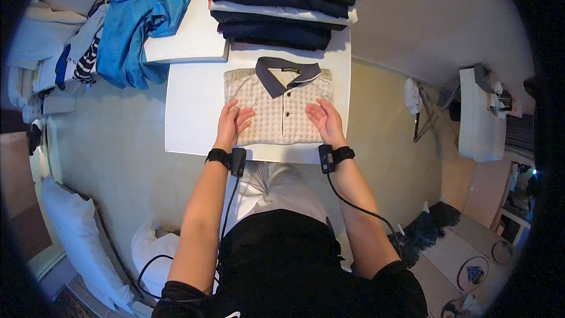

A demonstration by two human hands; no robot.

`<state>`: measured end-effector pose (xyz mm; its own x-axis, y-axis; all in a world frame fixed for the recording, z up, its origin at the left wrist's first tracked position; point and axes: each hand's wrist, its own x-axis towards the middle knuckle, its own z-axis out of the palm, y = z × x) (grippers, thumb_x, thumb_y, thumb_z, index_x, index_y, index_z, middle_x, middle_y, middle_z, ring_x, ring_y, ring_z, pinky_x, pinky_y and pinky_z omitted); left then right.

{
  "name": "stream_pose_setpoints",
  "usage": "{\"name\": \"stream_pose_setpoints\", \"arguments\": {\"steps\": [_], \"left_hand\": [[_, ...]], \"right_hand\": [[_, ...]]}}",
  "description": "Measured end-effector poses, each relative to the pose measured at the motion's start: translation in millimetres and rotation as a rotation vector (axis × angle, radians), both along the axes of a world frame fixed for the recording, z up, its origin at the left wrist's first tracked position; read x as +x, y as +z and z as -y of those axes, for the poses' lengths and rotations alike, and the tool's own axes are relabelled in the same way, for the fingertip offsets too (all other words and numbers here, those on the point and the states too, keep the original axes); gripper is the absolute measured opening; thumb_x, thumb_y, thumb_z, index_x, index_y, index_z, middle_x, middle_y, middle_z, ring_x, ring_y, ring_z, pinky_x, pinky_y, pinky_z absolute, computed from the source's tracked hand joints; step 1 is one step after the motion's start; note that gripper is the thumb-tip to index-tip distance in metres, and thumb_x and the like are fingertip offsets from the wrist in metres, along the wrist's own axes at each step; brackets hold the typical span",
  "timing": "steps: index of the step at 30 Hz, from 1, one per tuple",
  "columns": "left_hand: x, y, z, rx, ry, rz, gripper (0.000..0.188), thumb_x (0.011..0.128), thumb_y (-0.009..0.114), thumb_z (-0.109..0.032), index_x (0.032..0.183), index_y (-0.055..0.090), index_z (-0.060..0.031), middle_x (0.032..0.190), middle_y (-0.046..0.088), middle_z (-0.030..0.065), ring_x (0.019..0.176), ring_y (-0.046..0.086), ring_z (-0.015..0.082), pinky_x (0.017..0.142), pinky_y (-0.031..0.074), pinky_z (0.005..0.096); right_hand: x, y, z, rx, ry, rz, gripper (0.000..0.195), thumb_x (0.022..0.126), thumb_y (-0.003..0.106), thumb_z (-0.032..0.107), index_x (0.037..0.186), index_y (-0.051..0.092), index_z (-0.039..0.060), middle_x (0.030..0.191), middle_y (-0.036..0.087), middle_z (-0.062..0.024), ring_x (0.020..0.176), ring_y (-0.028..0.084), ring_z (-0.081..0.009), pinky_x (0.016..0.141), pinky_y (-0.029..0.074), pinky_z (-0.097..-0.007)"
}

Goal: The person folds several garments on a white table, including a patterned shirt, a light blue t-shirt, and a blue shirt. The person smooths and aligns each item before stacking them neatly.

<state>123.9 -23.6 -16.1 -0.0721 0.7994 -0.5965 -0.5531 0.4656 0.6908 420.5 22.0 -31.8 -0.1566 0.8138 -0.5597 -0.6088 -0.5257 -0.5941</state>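
Observation:
A folded checked polo shirt (269,123) lies face up on the white table (194,115), its dark grey collar (270,83) pointing away from me. Two dark buttons show on the placket. My left hand (234,119) rests at the shirt's left edge, palm turned inward and fingers apart. At the right edge my right hand (325,119) mirrors it, fingers spread a little over the fabric. Neither hand grips anything; whether the fingertips press on the cloth I cannot tell.
Behind the shirt stands a tall stack of folded clothes (282,13), mostly dark, with a pink piece on top. A blue garment (137,26) drapes over a white surface (190,39) at the far left. Cables (362,207) run from both wrist devices along my arms.

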Motion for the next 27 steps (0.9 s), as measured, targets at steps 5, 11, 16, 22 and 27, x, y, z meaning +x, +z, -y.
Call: {"name": "stream_pose_setpoints", "arguments": {"steps": [5,11,16,22,27], "left_hand": [[-26,8,7,-0.079,-0.235,-0.208,0.028,0.094,0.048,-0.017,0.120,0.046,-0.0079,0.097,0.064,0.0117,0.085,0.064,0.0160,0.067,0.051,0.0245],[-47,-5,-31,0.197,-0.221,-0.642,0.020,0.090,0.052,-0.011,0.109,0.059,-0.0052,0.086,0.063,0.0031,0.074,0.056,0.0099,0.065,0.046,0.0227],[-39,-16,-67,0.272,-0.312,-0.962,0.039,0.074,0.065,-0.014,0.108,0.058,0.0027,0.089,0.060,0.0172,0.081,0.058,0.0295,0.076,0.048,0.0358],[-57,-28,-81,0.197,-0.517,-0.977,0.026,0.080,0.064,-0.019,0.096,0.060,0.0014,0.071,0.060,0.0101,0.066,0.058,0.0256,0.065,0.047,0.0328],[-70,-36,-76,0.088,-0.336,-0.594,0.019,0.089,0.060,-0.020,0.089,0.059,-0.0015,0.068,0.053,-0.0011,0.061,0.050,0.0084,0.056,0.043,0.0250]], "right_hand": [[6,1,19,0.024,-0.156,0.536,0.011,0.088,0.055,0.009,0.093,0.059,-0.0002,0.076,0.062,-0.0074,0.062,0.058,-0.0115,0.054,0.047,-0.0230],[0,12,-12,0.219,-0.144,0.929,0.021,0.083,0.061,0.012,0.098,0.060,-0.0026,0.076,0.059,-0.0010,0.065,0.053,-0.0095,0.059,0.043,-0.0222],[-15,-1,-39,0.144,0.057,1.207,0.021,0.080,0.063,0.017,0.079,0.057,-0.0033,0.068,0.055,-0.0072,0.061,0.049,-0.0169,0.059,0.042,-0.0326],[-20,5,-47,0.264,-0.086,1.090,0.021,0.089,0.055,0.018,0.079,0.053,-0.0009,0.066,0.052,-0.0069,0.063,0.047,-0.0160,0.060,0.040,-0.0325],[-4,3,-51,0.159,0.038,1.129,0.023,0.089,0.058,0.020,0.088,0.055,-0.0025,0.066,0.051,-0.0018,0.064,0.047,-0.0123,0.063,0.042,-0.0286]]}}
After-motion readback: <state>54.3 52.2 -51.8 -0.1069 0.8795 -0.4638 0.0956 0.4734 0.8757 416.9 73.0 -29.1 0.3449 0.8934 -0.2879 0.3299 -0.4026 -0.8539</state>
